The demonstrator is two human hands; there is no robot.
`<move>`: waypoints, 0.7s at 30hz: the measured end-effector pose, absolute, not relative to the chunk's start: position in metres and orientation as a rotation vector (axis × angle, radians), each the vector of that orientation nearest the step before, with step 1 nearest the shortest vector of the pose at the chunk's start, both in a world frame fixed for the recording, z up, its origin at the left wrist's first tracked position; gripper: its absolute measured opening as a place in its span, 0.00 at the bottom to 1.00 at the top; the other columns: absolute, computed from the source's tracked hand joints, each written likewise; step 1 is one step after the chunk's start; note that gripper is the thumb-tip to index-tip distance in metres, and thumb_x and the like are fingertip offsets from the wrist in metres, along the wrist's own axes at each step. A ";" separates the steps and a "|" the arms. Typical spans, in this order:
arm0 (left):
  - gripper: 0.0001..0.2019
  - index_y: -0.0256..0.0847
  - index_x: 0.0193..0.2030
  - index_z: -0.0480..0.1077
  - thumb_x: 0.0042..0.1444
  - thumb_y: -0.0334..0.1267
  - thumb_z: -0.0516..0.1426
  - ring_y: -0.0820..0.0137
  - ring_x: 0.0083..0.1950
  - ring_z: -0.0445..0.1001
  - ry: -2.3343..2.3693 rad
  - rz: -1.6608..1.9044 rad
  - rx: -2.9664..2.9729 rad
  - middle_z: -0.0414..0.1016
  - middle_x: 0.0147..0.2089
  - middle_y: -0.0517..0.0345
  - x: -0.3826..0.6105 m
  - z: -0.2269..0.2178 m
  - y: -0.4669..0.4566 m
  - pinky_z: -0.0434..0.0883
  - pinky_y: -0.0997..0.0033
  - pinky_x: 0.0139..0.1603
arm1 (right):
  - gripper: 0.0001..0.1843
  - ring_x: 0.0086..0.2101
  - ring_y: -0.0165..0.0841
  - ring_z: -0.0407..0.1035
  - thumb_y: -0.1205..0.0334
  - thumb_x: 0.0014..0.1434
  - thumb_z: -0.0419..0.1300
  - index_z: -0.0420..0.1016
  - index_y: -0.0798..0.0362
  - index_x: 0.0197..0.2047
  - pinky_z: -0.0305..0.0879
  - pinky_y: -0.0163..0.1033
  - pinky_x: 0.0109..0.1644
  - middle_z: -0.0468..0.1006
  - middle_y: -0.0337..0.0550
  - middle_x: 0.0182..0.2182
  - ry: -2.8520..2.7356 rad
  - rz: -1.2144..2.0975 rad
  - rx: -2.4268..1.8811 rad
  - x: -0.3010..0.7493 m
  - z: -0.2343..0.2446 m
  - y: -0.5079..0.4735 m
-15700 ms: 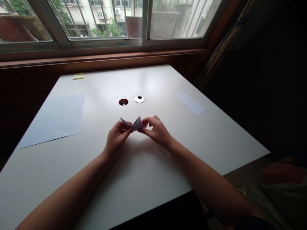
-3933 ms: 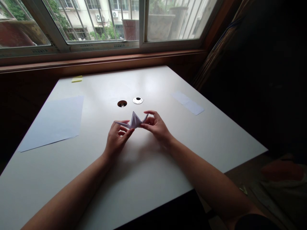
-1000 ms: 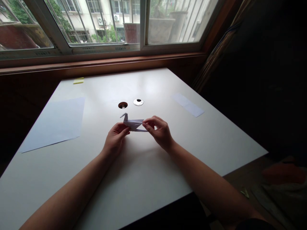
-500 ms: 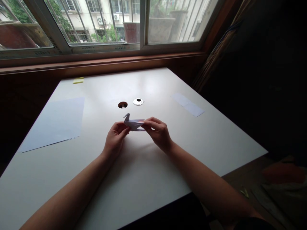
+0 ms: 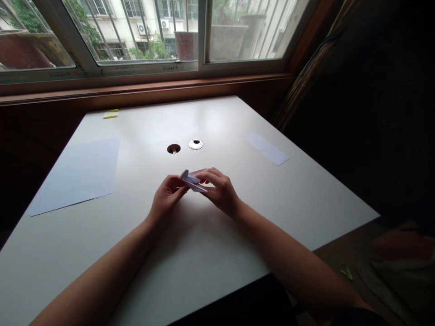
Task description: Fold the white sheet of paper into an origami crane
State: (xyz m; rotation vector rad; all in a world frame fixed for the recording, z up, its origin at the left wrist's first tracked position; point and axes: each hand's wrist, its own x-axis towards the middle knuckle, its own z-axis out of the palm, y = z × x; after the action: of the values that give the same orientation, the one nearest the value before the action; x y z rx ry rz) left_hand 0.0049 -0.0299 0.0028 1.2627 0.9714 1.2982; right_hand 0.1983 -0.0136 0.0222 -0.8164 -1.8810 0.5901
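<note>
A small folded white paper figure [image 5: 192,179], bird-like, is held just above the middle of the white table [image 5: 190,253]. My left hand [image 5: 166,198] pinches its left end from below, fingers closed on the paper. My right hand [image 5: 219,190] grips its right end, fingers curled over the folded flaps. The two hands nearly touch, and part of the figure is hidden between the fingers.
A large white sheet [image 5: 78,174] lies at the table's left. A narrow paper strip [image 5: 267,148] lies at the right. A cable hole [image 5: 173,148] and its round cap [image 5: 195,144] sit beyond the hands. Yellow sticky notes [image 5: 110,114] lie near the window sill.
The figure's neck stood upright a moment ago; now the figure is tilted lower and flatter, and my hands have drawn closer together around it.
</note>
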 end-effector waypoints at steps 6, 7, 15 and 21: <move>0.13 0.41 0.47 0.70 0.57 0.40 0.65 0.65 0.45 0.77 0.985 1.266 1.305 0.77 0.43 0.54 0.006 0.003 -0.032 0.75 0.63 0.48 | 0.06 0.41 0.38 0.70 0.62 0.63 0.64 0.80 0.47 0.44 0.69 0.46 0.48 0.82 0.42 0.39 -1.947 0.397 -0.864 0.199 0.019 -0.011; 0.14 0.41 0.48 0.70 0.57 0.40 0.65 0.65 0.46 0.77 0.990 1.280 1.312 0.77 0.45 0.54 0.006 0.005 -0.033 0.75 0.63 0.49 | 0.06 0.41 0.39 0.70 0.62 0.63 0.64 0.80 0.46 0.43 0.68 0.47 0.48 0.82 0.42 0.39 -1.967 0.369 -0.867 0.200 0.019 -0.011; 0.18 0.48 0.52 0.74 0.54 0.37 0.66 0.61 0.55 0.73 1.009 1.310 1.493 0.66 0.59 0.50 0.008 0.021 -0.044 0.75 0.65 0.51 | 0.05 0.42 0.41 0.66 0.58 0.65 0.63 0.80 0.44 0.43 0.60 0.49 0.48 0.82 0.42 0.38 -2.172 0.089 -0.922 0.213 0.023 -0.007; 0.13 0.46 0.46 0.78 0.52 0.37 0.67 0.60 0.55 0.72 0.996 1.237 1.605 0.67 0.54 0.50 0.010 0.019 -0.041 0.76 0.63 0.52 | 0.05 0.44 0.41 0.64 0.59 0.65 0.63 0.80 0.45 0.43 0.57 0.49 0.48 0.81 0.43 0.37 -2.241 0.023 -0.916 0.212 0.024 -0.011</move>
State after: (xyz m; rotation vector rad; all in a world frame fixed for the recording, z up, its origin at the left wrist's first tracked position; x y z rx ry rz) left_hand 0.0099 -0.0412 0.0188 1.6046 0.9961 1.2373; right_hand 0.2120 -0.0106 0.0244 -0.9159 -2.2410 0.0226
